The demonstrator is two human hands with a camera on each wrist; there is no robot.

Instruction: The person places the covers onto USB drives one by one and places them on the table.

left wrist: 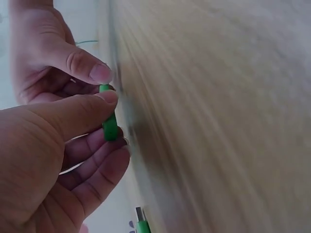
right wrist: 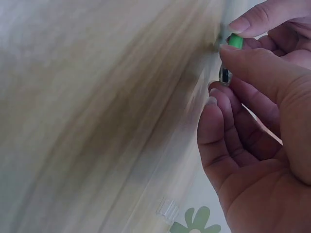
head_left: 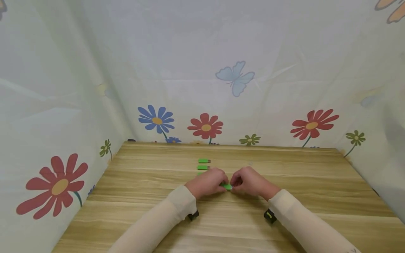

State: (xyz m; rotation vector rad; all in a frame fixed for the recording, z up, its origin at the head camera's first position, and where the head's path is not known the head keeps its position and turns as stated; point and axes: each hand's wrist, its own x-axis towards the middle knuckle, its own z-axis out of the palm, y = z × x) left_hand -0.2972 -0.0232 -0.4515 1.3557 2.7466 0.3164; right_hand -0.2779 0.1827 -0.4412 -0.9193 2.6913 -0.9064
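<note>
My left hand (head_left: 209,182) pinches a green USB flash drive (head_left: 226,186) between thumb and fingers, just over the wooden table. From the other side, my right hand (head_left: 251,181) pinches the drive's plug end. In the right wrist view a shiny, see-through piece (right wrist: 224,76) shows between the right thumb and fingertips; whether it is a cap over the plug I cannot tell. In the left wrist view the green body (left wrist: 110,127) sticks out below the left thumb. Beyond the left hand lie more green USB drives (head_left: 203,160), one partly hidden by that hand.
A small clear plastic piece, like a cap (right wrist: 167,209), lies on the table beyond the right hand. The wood-grain table (head_left: 152,165) ends against a white cloth backdrop (head_left: 177,77) printed with flowers, which also hangs at both sides.
</note>
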